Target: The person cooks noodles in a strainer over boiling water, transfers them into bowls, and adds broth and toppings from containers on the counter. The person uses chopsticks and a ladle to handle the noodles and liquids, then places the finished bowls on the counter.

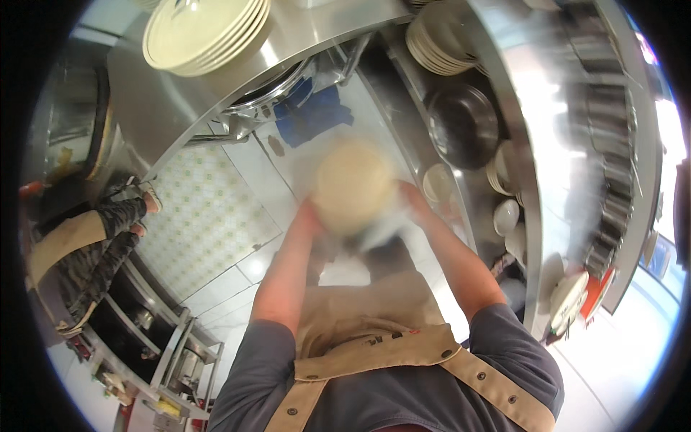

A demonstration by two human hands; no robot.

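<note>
A round cream plate [353, 186], strongly blurred, is held out in front of my apron between both hands. I cannot tell whether it is one plate or several stacked. My left hand [313, 216] grips its left edge, with the fingers mostly hidden. At the right edge is my right hand [409, 200], blurred as well. Below the plate on that side hangs a white cloth [386, 227], close to my right hand; its contact with the fingers is unclear.
Stacked cream plates [205, 32] stand on the steel counter [162, 102] ahead. The shelf at right holds more plates [442, 40], a metal basin [463, 127] and white bowls [506, 217]. Steel containers [604, 124] line the far right. Another person [81, 254] stands at left.
</note>
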